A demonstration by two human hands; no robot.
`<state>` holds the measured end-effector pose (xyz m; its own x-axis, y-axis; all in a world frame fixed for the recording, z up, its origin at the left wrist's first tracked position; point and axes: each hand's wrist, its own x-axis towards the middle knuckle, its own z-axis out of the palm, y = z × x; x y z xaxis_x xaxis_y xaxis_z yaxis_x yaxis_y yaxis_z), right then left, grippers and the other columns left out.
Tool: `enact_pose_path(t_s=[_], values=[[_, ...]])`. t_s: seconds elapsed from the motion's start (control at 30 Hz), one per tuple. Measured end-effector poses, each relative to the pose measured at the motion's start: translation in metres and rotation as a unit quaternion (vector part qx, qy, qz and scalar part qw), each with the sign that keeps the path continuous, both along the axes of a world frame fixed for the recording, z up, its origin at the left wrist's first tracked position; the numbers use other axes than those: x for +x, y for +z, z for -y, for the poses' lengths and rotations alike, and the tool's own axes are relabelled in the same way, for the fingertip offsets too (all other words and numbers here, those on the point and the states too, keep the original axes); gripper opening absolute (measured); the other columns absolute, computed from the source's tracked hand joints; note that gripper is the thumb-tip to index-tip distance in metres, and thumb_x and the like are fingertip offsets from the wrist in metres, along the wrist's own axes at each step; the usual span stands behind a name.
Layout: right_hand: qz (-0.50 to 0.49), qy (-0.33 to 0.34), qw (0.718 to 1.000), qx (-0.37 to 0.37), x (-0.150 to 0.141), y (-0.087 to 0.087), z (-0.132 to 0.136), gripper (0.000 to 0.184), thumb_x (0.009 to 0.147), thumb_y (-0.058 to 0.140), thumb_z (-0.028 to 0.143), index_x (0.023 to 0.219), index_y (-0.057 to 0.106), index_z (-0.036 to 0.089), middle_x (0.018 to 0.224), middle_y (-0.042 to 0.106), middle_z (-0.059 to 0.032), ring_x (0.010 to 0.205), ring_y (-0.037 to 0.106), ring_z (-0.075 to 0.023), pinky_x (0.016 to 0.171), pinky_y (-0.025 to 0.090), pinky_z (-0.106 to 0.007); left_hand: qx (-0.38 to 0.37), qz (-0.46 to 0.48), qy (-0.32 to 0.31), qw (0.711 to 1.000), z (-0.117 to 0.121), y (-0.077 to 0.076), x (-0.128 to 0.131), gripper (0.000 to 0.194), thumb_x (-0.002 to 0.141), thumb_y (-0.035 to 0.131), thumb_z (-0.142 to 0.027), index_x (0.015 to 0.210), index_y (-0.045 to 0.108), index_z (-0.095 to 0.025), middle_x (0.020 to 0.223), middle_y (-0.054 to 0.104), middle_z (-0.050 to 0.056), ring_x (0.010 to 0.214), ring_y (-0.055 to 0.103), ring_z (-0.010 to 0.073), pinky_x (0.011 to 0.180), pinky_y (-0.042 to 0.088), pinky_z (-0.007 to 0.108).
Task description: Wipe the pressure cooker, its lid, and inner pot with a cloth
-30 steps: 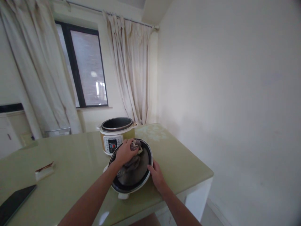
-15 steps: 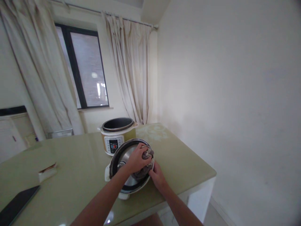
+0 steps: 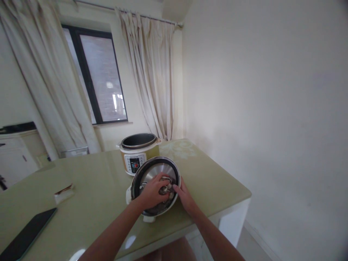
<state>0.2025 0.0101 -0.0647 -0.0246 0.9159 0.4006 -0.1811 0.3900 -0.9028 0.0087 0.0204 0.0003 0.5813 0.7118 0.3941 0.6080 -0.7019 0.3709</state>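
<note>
The pressure cooker lid is tipped up above the table with its metal inner face toward me. My left hand has its fingers curled around a crumpled grey cloth and presses it against the lower right of that inner face. At the lid's right edge, my right hand grips the rim, thumb on the inner side and fingers behind, partly hidden. Just behind the lid stands the cooker body, lidless, its dark inner pot showing and its control panel facing me.
The green glossy table carries a dark tablet-like slab at the front left. A small white packet lies beyond it. A wall rises on the right, and curtains hang by the window at the back.
My left hand and the cloth have moved lower on the lid's inner face, uncovering its upper part. My right thumb now lies over the rim. The view has shifted slightly.
</note>
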Motion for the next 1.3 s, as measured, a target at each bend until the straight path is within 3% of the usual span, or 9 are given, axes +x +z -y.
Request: enact_pose_path(t_s=[0.27,0.53,0.67,0.77,0.83,0.93,1.0,1.13,1.3], values=[[0.020,-0.045,0.999,-0.018,-0.002,-0.007,-0.006,0.047,0.094,0.065,0.052,0.133,0.068,0.026,0.135,0.071,-0.0054,0.131,0.060,-0.0274,0.121,0.039,-0.044,-0.051,-0.010,-0.036,0.998,0.023,0.027,-0.003,0.026,0.084,0.072,-0.033,0.109,0.075,-0.026,0.138,0.062,0.007,0.123,0.064,0.0253,0.111,0.047,0.034],[0.044,-0.057,0.996,-0.044,0.001,-0.009,-0.006,0.050,0.095,0.059,0.052,0.135,0.065,0.023,0.138,0.069,-0.0067,0.134,0.058,-0.0260,0.122,0.037,-0.043,-0.003,-0.105,-0.015,0.994,0.031,0.005,-0.019,0.037,0.079,0.075,-0.023,0.116,0.075,-0.028,0.149,0.058,0.006,0.131,0.059,0.0289,0.116,0.044,0.041],[0.052,-0.054,0.997,-0.031,0.000,-0.009,-0.006,0.045,0.097,0.054,0.050,0.133,0.066,0.024,0.134,0.071,-0.0056,0.134,0.058,-0.0256,0.120,0.040,-0.043,0.023,-0.158,-0.004,0.987,0.032,0.007,-0.038,0.041,0.079,0.076,-0.021,0.118,0.074,-0.035,0.152,0.056,0.001,0.135,0.055,0.0299,0.114,0.044,0.046],[0.058,-0.060,0.996,-0.024,0.000,-0.009,-0.007,0.045,0.097,0.054,0.050,0.133,0.066,0.025,0.135,0.071,-0.0053,0.134,0.059,-0.0261,0.120,0.042,-0.044,0.061,-0.200,0.054,0.976,0.033,0.008,-0.047,0.041,0.081,0.076,-0.023,0.120,0.074,-0.035,0.154,0.055,0.003,0.135,0.053,0.0334,0.110,0.046,0.051],[0.064,-0.066,0.996,-0.023,0.000,-0.011,-0.007,0.047,0.097,0.055,0.049,0.135,0.066,0.025,0.137,0.070,-0.0061,0.134,0.059,-0.0271,0.120,0.042,-0.045,0.089,-0.204,0.154,0.963,0.032,0.004,-0.050,0.039,0.085,0.073,-0.026,0.123,0.073,-0.034,0.155,0.055,0.005,0.135,0.052,0.0360,0.104,0.049,0.052],[0.071,-0.074,0.995,-0.021,-0.001,-0.016,-0.010,0.050,0.097,0.055,0.049,0.139,0.064,0.024,0.142,0.067,-0.0076,0.137,0.058,-0.0277,0.121,0.040,-0.046,0.109,-0.181,0.317,0.924,0.025,-0.002,-0.052,0.040,0.093,0.066,-0.030,0.133,0.069,-0.032,0.156,0.052,0.009,0.130,0.053,0.0371,0.095,0.053,0.051],[0.079,-0.079,0.994,-0.014,-0.002,-0.019,-0.010,0.050,0.098,0.053,0.048,0.140,0.063,0.023,0.143,0.067,-0.0084,0.137,0.057,-0.0275,0.122,0.039,-0.046,0.112,-0.161,0.368,0.909,0.015,-0.003,-0.050,0.040,0.096,0.062,-0.032,0.136,0.067,-0.030,0.156,0.051,0.010,0.126,0.055,0.0360,0.092,0.054,0.049],[0.100,-0.081,0.992,0.002,-0.002,-0.018,-0.008,0.049,0.098,0.052,0.045,0.140,0.063,0.023,0.140,0.068,-0.0094,0.135,0.059,-0.0280,0.119,0.042,-0.046,0.126,-0.093,0.382,0.911,-0.018,0.007,-0.033,0.037,0.096,0.062,-0.035,0.131,0.068,-0.028,0.150,0.054,0.011,0.123,0.055,0.0358,0.091,0.053,0.048],[0.127,-0.068,0.990,-0.006,0.002,-0.019,-0.006,0.055,0.098,0.052,0.048,0.146,0.059,0.021,0.147,0.064,-0.0102,0.139,0.057,-0.0265,0.119,0.044,-0.044,0.160,0.053,0.310,0.936,-0.055,0.019,0.016,0.034,0.091,0.068,-0.034,0.122,0.071,-0.020,0.133,0.060,0.014,0.118,0.056,0.0332,0.105,0.049,0.048]])
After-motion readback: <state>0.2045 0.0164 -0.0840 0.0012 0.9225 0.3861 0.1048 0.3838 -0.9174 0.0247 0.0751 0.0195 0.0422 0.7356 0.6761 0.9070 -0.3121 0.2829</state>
